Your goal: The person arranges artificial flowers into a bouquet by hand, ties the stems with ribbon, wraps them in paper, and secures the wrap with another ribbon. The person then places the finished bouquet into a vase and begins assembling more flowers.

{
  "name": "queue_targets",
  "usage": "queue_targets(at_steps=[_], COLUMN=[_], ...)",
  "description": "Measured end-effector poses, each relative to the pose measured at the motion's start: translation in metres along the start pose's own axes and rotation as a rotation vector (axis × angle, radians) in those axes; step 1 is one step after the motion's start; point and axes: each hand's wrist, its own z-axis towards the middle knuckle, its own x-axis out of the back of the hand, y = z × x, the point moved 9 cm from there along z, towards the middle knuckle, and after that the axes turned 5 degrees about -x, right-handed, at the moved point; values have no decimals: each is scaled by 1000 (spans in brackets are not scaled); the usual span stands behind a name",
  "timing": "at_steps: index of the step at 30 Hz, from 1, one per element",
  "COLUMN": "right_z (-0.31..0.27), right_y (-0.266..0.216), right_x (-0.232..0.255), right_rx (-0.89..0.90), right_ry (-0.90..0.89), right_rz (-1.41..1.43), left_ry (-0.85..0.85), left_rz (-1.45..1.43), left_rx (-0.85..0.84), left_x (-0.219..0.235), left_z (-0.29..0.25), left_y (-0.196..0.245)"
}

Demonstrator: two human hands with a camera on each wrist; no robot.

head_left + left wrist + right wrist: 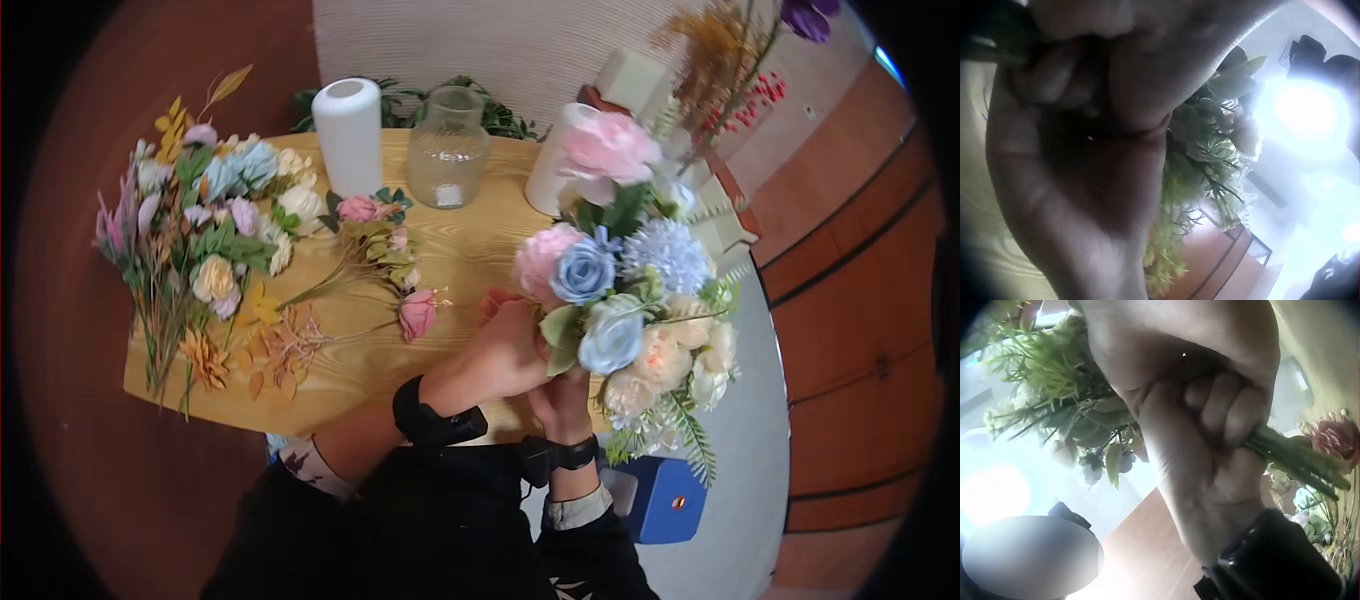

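A bouquet (620, 290) of artificial flowers, pink, blue, cream and white with green fern sprigs, is held over the right end of a wooden table (470, 260). My left hand (500, 350) grips it low on the bundled stems, fingers curled round them. My right hand (562, 398) grips the same bundle just below and closer to me. In the right wrist view, curled fingers close round the green stems (1297, 456), whose ends stick out past the fist. The left wrist view shows my left hand's palm (1085, 156) with curled fingers, and foliage (1204, 156) beside it.
Loose flowers (200, 230) lie heaped on the table's left side, and single pink roses (415, 312) lie mid-table. At the back stand a white cylinder vase (350, 135), a glass jar (448, 150) and a white vase (550, 170). A blue stool (665, 495) stands lower right.
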Motion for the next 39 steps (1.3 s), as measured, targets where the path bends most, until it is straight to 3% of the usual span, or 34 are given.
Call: queue_targets(at_steps=[1,2,4,5,6,7,8,9,10,13,14,15,16,17,18,20,21,24,26,28,30,33,36,37,39], right_z=[3,1,-6,8,0,-3,-7,-9,-14,-20,-22,-24,-26,-28,-30,-34,-35,-39,-37,-33,-33,-49,-51,-52,-58], right_y=[-5,-2,-13,7,2,-2,-10,-8,-16,-10,-9,-8,-7,-6,-6,-6,-6,-9,-12,-3,-10,-8,-10,-8,-6], right_x=[-2,13,-23,23,-3,-63,-62,-52,-74,-81,-83,-85,-86,-88,-89,-91,-92,-96,-99,-86,-87,-107,-113,-103,-98], right_rx=[99,35,35,-169,-108,-24,64,42,211,176,173,169,161,154,149,140,137,169,164,-51,4,-173,-191,-191,-232], right_ry=[-192,129,-21,-77,-119,-515,-381,-380,-294,-391,-427,-461,-494,-524,-554,-614,-641,-714,-659,-573,-581,-871,-974,-871,-794], right_rz=[60,-23,-281,-426,-378,-438,-562,-599,-459,-399,-372,-343,-312,-279,-247,-176,-142,-58,-179,-135,-114,-104,-120,31,41], left_ry=[24,62,-136,-242,-348,112,554,122,-307,-190,-176,198,586,1,14,-210,-199,-632,-661,-723,-749,-735,-762,-769,-796], left_rz=[-8,-9,-136,-129,-127,209,563,109,-378,-608,-606,-973,-1302,-662,-658,-677,-675,-1005,-1092,-1145,-1190,-1552,-1689,-1763,-1883], left_rx=[-92,-81,62,216,380,206,14,291,533,598,607,404,163,370,384,371,385,599,583,653,635,413,466,437,436], left_x=[-5,-10,-46,-44,-41,-19,-3,-4,-20,-42,-75,-109,-109,-71,-59,-61,-48,-40,-52,-60,-62,-61,-57,-53,-54], left_z=[-1,0,3,-2,-9,-5,-24,-14,-24,-39,-48,-51,-63,-62,-62,-65,-65,-84,-84,-95,-100,-99,-105,-107,-113], left_y=[-8,-18,-39,-32,-24,-6,26,5,12,-2,-20,-43,-60,-24,-18,-2,0,26,29,30,35,61,66,67,63])
